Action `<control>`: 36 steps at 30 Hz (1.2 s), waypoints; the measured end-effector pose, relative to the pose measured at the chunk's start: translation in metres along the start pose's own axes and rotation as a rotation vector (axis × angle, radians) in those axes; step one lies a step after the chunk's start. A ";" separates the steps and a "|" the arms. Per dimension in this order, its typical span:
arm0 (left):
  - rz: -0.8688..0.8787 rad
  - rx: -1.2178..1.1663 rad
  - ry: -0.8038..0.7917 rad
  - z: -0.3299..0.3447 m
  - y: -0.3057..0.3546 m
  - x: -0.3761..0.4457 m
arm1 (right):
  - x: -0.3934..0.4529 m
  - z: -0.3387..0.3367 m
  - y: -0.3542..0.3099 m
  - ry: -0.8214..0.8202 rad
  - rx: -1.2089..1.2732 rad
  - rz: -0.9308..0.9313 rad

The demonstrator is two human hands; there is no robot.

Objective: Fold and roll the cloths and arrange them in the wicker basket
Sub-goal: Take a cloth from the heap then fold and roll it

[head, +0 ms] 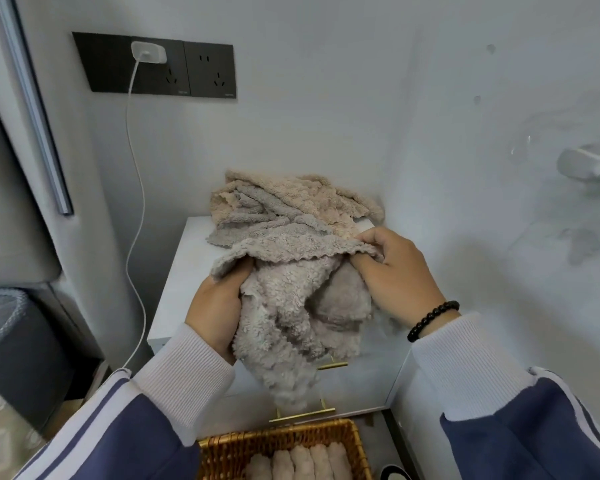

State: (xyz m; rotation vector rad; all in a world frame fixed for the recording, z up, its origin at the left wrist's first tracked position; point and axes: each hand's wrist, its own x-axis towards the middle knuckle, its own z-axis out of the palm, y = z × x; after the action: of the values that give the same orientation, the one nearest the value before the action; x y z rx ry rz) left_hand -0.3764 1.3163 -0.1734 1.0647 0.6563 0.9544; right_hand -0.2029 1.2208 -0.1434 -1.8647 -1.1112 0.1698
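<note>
Navy striped sleeves (125, 431), white ribbed cuffs (187, 372), black bead bracelet (432, 319).

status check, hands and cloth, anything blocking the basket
Left hand and right hand both gripping loose cloth. Rolls already in wicker basket. Basket unobstructed.

White cabinet (174, 271) (brass handles) against pale wall (326, 116), dark sockets (153, 64).

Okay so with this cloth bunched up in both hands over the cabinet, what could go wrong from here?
1. The held cloth hangs crumpled between the left hand and right hand; rolled like this, it may come out lumpy.
2. It touches the pile of cloths, which could drag off the white cabinet.
3. The wicker basket already holds rolls; space looks tight.
</note>
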 end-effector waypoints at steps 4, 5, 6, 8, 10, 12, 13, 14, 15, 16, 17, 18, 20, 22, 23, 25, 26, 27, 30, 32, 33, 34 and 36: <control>-0.031 0.064 0.069 -0.012 0.013 0.006 | 0.001 -0.005 -0.009 -0.081 0.170 0.037; -0.045 0.056 0.072 -0.016 0.015 0.007 | 0.002 -0.008 -0.010 -0.096 0.187 0.041; -0.069 0.015 0.062 -0.019 0.017 0.008 | 0.003 -0.010 -0.011 -0.111 0.186 0.045; -0.078 0.020 0.073 -0.025 0.022 0.006 | 0.005 -0.016 -0.012 -0.162 0.131 0.063; -0.053 0.189 0.128 -0.031 0.025 0.007 | 0.006 -0.018 -0.012 -0.262 -0.008 0.089; -0.038 0.310 0.134 -0.036 0.025 0.008 | 0.007 -0.016 -0.010 -0.335 -0.183 0.083; -0.042 0.354 0.130 -0.039 0.025 0.009 | 0.007 -0.015 -0.010 -0.333 -0.235 0.078; -0.052 0.401 0.130 -0.041 0.024 0.009 | 0.008 -0.013 -0.009 -0.325 -0.267 0.075; -0.053 0.438 0.134 -0.045 0.023 0.009 | 0.009 -0.011 -0.008 -0.315 -0.293 0.075; -0.042 0.477 0.143 -0.048 0.023 0.010 | 0.010 -0.009 -0.006 -0.304 -0.324 0.071; -0.020 0.522 0.154 -0.052 0.022 0.010 | 0.012 -0.008 -0.005 -0.283 -0.354 0.066; 0.010 0.576 0.170 -0.059 0.021 0.011 | 0.012 -0.006 -0.004 -0.261 -0.374 0.062; 0.066 0.710 0.188 -0.070 0.019 0.013 | 0.014 -0.002 -0.001 -0.214 -0.388 0.063; 0.121 0.913 0.200 -0.076 0.017 0.012 | 0.015 0.003 0.002 -0.177 -0.405 0.057; 0.143 1.004 0.208 -0.076 0.018 0.012 | 0.016 0.005 0.004 -0.164 -0.421 0.055; 0.156 1.063 0.246 -0.074 0.019 0.014 | 0.020 0.012 0.008 -0.146 -0.447 0.070; 0.141 1.039 0.268 -0.073 0.020 0.017 | 0.022 0.015 0.010 -0.131 -0.459 0.076; 0.112 1.006 0.291 -0.073 0.020 0.020 | 0.025 0.018 0.012 -0.118 -0.470 0.085; 0.015 0.943 0.303 -0.072 0.016 0.034 | 0.034 0.024 0.017 -0.130 -0.501 0.147; -0.062 0.888 0.281 -0.069 0.014 0.041 | 0.039 0.028 0.018 -0.212 -0.526 0.230; -0.109 0.824 0.266 -0.067 0.013 0.045 | 0.043 0.030 0.018 -0.259 -0.539 0.270; -0.155 0.744 0.255 -0.064 0.012 0.048 | 0.045 0.033 0.020 -0.295 -0.547 0.306; -0.218 0.592 0.251 -0.060 0.011 0.055 | 0.053 0.039 0.025 -0.314 -0.547 0.365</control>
State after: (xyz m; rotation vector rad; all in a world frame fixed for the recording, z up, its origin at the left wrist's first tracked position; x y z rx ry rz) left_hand -0.4043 1.3927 -0.1852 1.3632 1.2889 0.7208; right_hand -0.1772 1.2814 -0.1676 -2.5972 -1.0831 0.4106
